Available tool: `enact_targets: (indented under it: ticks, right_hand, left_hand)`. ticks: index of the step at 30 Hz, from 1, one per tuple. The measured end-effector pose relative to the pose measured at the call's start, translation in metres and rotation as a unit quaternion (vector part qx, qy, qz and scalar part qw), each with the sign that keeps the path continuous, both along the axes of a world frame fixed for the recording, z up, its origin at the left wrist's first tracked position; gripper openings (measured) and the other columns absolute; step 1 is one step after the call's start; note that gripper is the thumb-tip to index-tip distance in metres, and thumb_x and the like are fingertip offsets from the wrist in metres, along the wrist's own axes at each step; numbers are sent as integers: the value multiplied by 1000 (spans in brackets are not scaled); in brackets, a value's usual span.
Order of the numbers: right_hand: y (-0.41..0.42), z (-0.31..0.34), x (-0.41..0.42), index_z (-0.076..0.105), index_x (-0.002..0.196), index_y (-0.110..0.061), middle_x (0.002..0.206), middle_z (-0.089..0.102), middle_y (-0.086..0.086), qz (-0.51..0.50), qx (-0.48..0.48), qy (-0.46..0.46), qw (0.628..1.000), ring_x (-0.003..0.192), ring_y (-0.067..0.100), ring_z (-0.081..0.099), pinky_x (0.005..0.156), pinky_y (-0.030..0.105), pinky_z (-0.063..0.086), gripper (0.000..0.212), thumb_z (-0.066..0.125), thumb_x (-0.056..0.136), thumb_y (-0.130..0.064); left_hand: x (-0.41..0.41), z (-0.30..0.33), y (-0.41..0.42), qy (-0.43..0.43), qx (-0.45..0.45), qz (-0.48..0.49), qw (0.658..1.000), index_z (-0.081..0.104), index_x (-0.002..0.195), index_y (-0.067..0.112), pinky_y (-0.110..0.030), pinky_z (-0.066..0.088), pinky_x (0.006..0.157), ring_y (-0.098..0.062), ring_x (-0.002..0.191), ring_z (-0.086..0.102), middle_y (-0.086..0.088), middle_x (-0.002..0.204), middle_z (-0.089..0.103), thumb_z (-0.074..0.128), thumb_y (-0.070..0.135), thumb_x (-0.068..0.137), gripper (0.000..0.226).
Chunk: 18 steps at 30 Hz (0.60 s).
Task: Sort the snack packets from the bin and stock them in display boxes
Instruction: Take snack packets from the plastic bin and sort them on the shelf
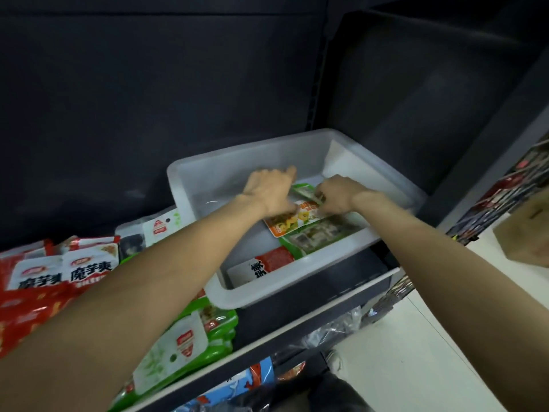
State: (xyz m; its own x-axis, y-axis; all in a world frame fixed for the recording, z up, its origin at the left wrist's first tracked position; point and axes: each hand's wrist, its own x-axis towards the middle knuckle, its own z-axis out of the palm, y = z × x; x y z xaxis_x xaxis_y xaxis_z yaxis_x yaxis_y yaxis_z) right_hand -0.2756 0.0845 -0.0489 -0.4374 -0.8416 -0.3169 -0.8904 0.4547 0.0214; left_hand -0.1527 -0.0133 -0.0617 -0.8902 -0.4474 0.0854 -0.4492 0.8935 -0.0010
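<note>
Orange snack packet flat inside the clear plastic bin, on top of green packets and just beyond a red and white packet near the bin's front wall. Packet right under both hands, between them. Left hand over its left upper edge, fingers curled down and pinching the top edge, one finger stretched out toward the far wall. Right hand over its right upper corner, fingers curled tight, gripping that corner together with the edge of a green packet behind. Bin on a dark shelf, tilted against the dark back panel. Left of the bin, rows of red packets and a stack of green and white packets on the same shelf. Cardboard box off to the right.
</note>
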Motion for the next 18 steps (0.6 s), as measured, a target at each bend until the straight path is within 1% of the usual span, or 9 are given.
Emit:
enact_targets:
  ticks: [2,5,7,9,11,13,14,16,18]
  right_hand:
    - [5,13,9,63,117,-15,115,62,11,10,-37,28,999,100,29,60,78,29,46,31,58,87,-19]
    - [17,44,29,65,116,-22,112,64,12,42,-125,52,990,100,31,59,71,30,41,37,46,90,-4]
    - [28,66,49,67,113,-24,108,65,13,67,-205,77,973,99,34,58,73,36,43,35,45,92,-7]
    - [37,83,71,67,111,-24,103,66,12,72,-303,99,945,98,37,59,79,40,44,30,47,92,-11]
    - [42,91,92,68,106,-17,100,67,11,105,-429,109,890,97,35,59,82,42,47,27,52,88,-7]
    - [42,93,111,67,106,-10,106,66,11,152,-519,155,827,102,33,57,84,42,49,31,52,80,-2]
    - [42,90,122,65,109,-7,113,64,12,166,-547,171,803,107,33,55,86,40,49,34,52,78,-1]
    - [40,78,152,62,115,-4,126,56,17,181,-567,155,789,117,34,49,94,39,45,38,51,78,0]
    - [42,60,189,61,117,-4,131,51,20,196,-557,112,799,121,35,47,98,40,41,38,52,80,-4]
  left_hand:
    - [7,12,0,53,1,-21,998,44,125,18,-36,43,84,-27,112,53,-6,124,53,69,45,77,60]
    - [22,28,5,53,33,-77,995,48,129,19,-37,41,92,-24,118,47,-4,126,51,66,39,82,54]
    - [38,38,11,94,74,-75,990,55,122,17,-40,46,86,-28,108,55,-7,116,59,59,35,89,38]
    - [60,51,18,174,115,-40,977,61,116,17,-38,47,74,-29,94,61,-9,101,67,55,31,93,27]
    - [91,63,26,235,127,-4,964,62,116,18,-33,43,69,-25,88,63,-3,93,67,55,30,94,27]
    - [132,73,34,291,154,28,944,63,110,20,-29,40,69,-18,89,62,6,89,64,59,29,91,21]
    - [154,74,38,317,167,49,932,62,109,22,-29,42,72,-16,90,61,9,90,63,61,29,90,20]
    - [199,68,48,363,203,97,904,61,108,22,-29,45,78,-12,90,60,10,93,64,64,28,88,21]
    - [237,53,60,408,270,155,858,60,109,19,-28,46,81,-11,91,61,7,97,65,62,24,90,20]
